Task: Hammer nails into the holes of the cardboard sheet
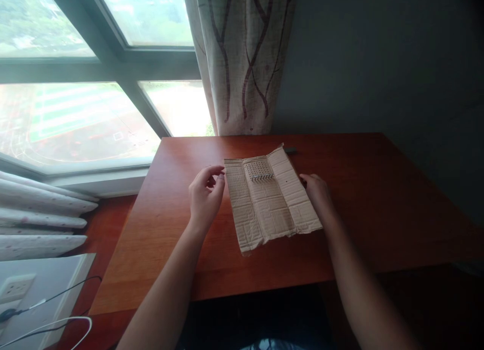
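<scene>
A creased piece of brown corrugated cardboard [270, 206] lies at the middle of the wooden table, its two sides folded along long creases and its edges torn. Near its far end is a grid of small punched holes, with a row of dark and light slanted stitches [262, 178] below it. My left hand [207, 191] is at the left edge, fingers loosely curled and a small gap between thumb and index finger. Whether the fingertips touch the cardboard I cannot tell. Just off the right edge is my right hand [317, 188], its fingers curled in and partly hidden.
A thin grey object [290, 151] shows behind the cardboard's far corner. The reddish-brown wooden table [378, 203] runs to a dark wall. Beyond it hang a patterned curtain [245, 62] and a window [113, 67]. At lower left are a wall socket [17, 288] and cables [56, 295].
</scene>
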Demonstrator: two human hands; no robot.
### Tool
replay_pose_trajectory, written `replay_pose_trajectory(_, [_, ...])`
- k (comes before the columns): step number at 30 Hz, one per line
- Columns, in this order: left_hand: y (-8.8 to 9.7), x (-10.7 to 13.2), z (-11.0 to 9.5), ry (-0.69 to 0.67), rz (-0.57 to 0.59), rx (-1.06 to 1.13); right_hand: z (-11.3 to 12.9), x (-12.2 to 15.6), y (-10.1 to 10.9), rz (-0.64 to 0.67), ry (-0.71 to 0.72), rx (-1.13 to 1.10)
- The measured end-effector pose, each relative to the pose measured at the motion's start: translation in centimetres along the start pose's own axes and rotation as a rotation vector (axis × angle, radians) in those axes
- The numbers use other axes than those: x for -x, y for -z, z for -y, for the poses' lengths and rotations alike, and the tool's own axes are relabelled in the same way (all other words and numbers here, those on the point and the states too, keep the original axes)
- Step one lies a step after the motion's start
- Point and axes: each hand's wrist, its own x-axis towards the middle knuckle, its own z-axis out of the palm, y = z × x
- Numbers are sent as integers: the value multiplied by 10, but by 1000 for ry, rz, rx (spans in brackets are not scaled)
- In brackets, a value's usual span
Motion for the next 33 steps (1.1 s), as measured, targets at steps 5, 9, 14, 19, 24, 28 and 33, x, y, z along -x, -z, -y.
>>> replay_pose_trajectory(5, [0,0,1,4,10,-7,-3,0,-6,-21,1,-20])
replay_pose_trajectory(9, [0,-1,1,14,23,-18,-4,0,-9,-33,7,-33])
replay_pose_trajectory(14, [0,-1,1,34,41,-16,-3,2,-8,-35,22,-42])
replay_pose_trajectory(19, [1,-2,3,77,3,0,-1,4,-8,-41,20,-62])
replay_pose_trajectory(24, [2,-3,3,204,64,138,-5,4,-2,-121,16,-231])
replay_pose_trajectory(28, [2,-1,-6,437,344,340,4,13,24,-83,-76,-773])
replay_pose_trajectory(33, [-3,7,-15,538,500,382,34,27,57,327,28,-972])
